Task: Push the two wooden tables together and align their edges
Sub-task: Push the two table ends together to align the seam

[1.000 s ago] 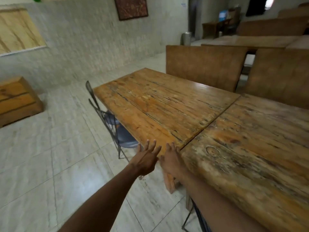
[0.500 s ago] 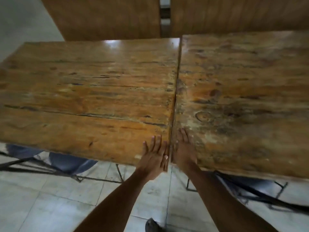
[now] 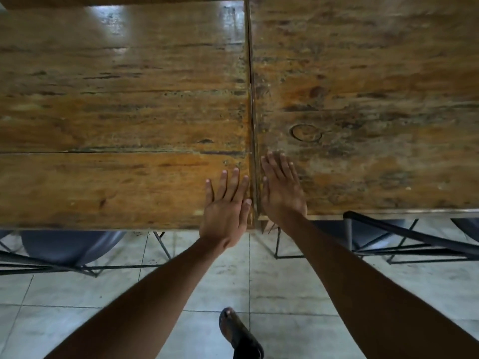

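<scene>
While both palms lay flat at the near corners, the scene read thus, near to far.
Foot: a sandal (image 3: 239, 332) on the tiled floor (image 3: 285, 281), below the seam.
Chairs: one seat (image 3: 70, 246) under the left table's near edge, one frame (image 3: 404, 235) under the right's.
Left hand (image 3: 226, 207): wide, fingers spread, holding nothing, pressed on the left table (image 3: 116, 112) at its near right corner.
Right hand (image 3: 281, 189): wide, flat, holding nothing, on the right table (image 3: 375, 86) at its near left corner.
Tables: side by side, a thin seam (image 3: 251, 99) between them; the left's near edge sat slightly nearer than the right's.
</scene>
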`<state>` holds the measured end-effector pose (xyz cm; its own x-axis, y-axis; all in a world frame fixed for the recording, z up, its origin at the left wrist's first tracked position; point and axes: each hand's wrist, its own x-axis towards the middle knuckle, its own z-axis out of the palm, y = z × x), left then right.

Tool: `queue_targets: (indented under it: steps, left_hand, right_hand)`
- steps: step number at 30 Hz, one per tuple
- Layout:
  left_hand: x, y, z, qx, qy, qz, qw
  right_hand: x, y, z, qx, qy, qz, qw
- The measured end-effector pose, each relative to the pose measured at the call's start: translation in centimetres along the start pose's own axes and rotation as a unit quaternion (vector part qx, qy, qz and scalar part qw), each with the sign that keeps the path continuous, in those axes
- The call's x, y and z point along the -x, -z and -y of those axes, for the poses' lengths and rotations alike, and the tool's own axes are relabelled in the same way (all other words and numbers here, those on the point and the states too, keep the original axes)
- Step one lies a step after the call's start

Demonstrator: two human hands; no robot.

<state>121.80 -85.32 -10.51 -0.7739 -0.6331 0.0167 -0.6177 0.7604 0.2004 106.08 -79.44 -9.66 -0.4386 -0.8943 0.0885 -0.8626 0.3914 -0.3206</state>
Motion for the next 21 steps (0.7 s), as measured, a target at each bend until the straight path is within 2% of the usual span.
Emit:
queue_targets:
  steps: [21]
  left_hand:
    - [-2.7, 0.0, 0.1, 0.0, 0.0, -0.013, 1.0]
  right_hand:
    - [-0.1, 0.1, -0.2, -0.007, 0.001, 0.007, 1.0]
